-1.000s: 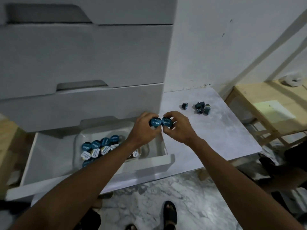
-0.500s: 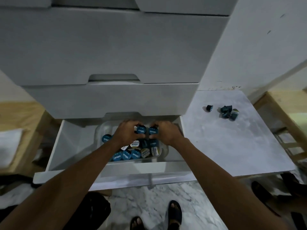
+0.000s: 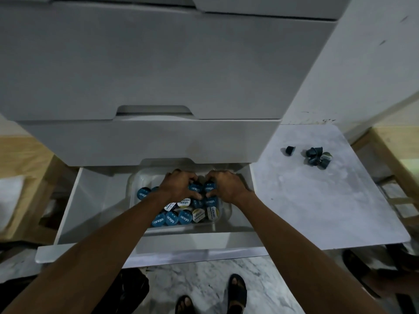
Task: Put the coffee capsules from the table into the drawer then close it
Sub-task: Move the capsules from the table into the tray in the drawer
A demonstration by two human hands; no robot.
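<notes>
- The left hand (image 3: 179, 185) pinches a blue capsule (image 3: 195, 188) over the open drawer (image 3: 90, 200).
- The right hand (image 3: 223, 185) pinches a second capsule (image 3: 209, 187), just beside the first.
- The loose capsules (image 3: 317, 156) lie on the table (image 3: 317, 211), at two o'clock from the hands.

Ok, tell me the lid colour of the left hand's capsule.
The capsule lid is blue with white lettering; head view.

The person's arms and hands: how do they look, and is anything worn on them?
Both arms are bare as far as the head view shows them: no sleeve reaches the left forearm or the right forearm. The left hand and the right hand are ungloved. No watch or bracelet shows at either wrist.
</notes>
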